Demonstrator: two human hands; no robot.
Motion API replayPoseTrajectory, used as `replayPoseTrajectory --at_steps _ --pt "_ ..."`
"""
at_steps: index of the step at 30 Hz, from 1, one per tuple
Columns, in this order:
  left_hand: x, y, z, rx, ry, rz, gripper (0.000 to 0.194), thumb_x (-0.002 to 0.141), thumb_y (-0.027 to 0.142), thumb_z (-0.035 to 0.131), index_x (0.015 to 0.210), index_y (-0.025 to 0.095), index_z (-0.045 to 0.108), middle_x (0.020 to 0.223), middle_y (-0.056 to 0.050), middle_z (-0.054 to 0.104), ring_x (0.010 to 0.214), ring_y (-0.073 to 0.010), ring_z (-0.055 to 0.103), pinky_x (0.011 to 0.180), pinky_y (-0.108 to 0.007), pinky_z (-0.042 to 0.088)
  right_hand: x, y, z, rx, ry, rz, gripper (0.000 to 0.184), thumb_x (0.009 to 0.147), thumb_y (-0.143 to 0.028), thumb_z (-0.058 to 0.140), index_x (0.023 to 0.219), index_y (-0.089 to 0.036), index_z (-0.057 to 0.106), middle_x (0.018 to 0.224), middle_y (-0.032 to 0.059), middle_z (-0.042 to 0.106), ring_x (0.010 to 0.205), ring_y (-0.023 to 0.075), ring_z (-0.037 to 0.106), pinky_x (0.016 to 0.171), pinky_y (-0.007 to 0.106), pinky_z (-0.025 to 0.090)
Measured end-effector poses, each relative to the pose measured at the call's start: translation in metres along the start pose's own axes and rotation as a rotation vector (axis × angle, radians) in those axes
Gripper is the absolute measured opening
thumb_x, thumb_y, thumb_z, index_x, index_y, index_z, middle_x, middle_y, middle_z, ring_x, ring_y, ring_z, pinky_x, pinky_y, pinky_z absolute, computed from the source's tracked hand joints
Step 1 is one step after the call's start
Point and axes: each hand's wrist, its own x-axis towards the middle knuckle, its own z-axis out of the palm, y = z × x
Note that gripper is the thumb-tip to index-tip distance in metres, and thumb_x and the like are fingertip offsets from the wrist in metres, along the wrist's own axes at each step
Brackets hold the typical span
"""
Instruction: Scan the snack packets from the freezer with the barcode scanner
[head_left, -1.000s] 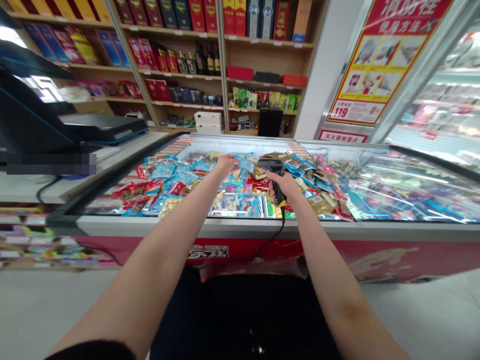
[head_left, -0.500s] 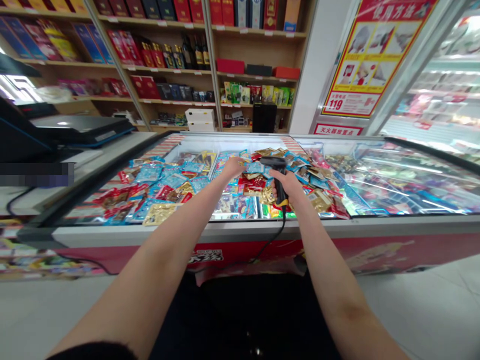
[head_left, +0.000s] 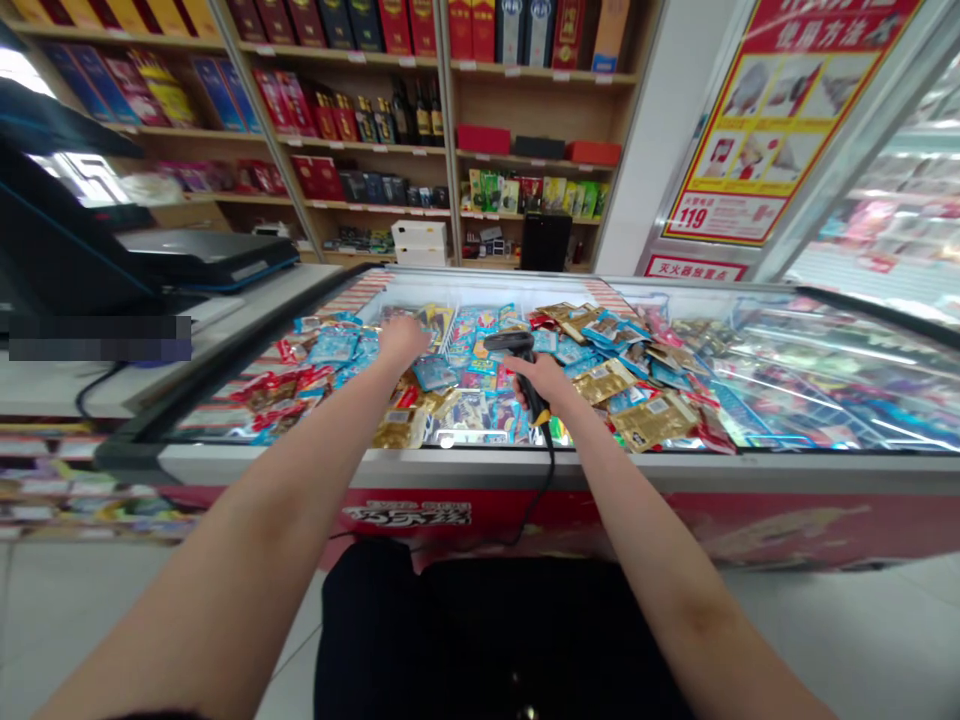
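Observation:
My right hand (head_left: pixel 544 378) is closed around the handle of a black barcode scanner (head_left: pixel 510 342) with a yellow-tipped grip. The scanner's head points left above the glass top of a chest freezer (head_left: pixel 270 468). My left hand (head_left: pixel 405 340) reaches over a left-hand pile of blue and red snack packets (head_left: pixel 334 345). Its fingers are blurred and turned away, so what they hold, if anything, is hidden. Gold packets (head_left: pixel 401 428) lie below the left wrist. To the right of the scanner is a second pile, with a gold packet (head_left: pixel 656 420) near the front edge.
The scanner's black cable (head_left: pixel 551 465) hangs over the freezer front. At left a counter (head_left: pixel 217 318) carries a scale-like device (head_left: pixel 210 258). Shelves (head_left: pixel 536 155) with boxes and bottles stand behind. More goods show through the glass at right (head_left: pixel 810 370).
My left hand has moved left, away from the scanner to the left pile. The scanner in my right hand has shifted slightly left. The whole view has turned a little left.

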Motion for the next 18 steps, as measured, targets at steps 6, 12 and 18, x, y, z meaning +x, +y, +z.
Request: replayPoseTrajectory --at_steps 6,12,18 --pt "0.004 -0.025 0.003 0.006 0.04 -0.051 0.078 0.07 0.062 0.08 0.125 0.007 0.071 0.14 -0.033 0.062 0.14 -0.0546 0.048 0.112 -0.06 0.04 0.011 0.0 0.03 -0.029 -0.05 0.028 0.031 0.097 -0.03 0.071 0.075 -0.022 0.051 0.048 -0.004 0.056 0.036 0.0116 0.051 0.036 0.022 0.044" --pt "0.012 -0.021 0.005 -0.029 0.061 -0.032 0.077 0.067 0.038 0.087 0.133 0.004 0.064 0.143 -0.034 0.058 0.141 -0.0522 0.046 0.115 -0.057 0.036 0.013 -0.001 0.04 -0.042 -0.051 0.056 0.031 0.097 -0.03 0.072 0.076 -0.022 0.051 0.047 -0.0049 0.056 0.035 0.0113 0.049 0.036 0.021 0.044" --pt "0.015 -0.022 0.004 -0.291 0.098 -0.023 0.068 0.068 0.009 0.071 0.135 0.011 0.059 0.136 -0.024 0.067 0.127 -0.0392 0.062 0.104 -0.044 0.048 0.013 -0.001 0.037 -0.02 -0.043 0.083 0.029 0.101 -0.027 0.067 0.076 -0.022 0.052 0.045 -0.0047 0.055 0.035 0.0114 0.049 0.035 0.02 0.042"
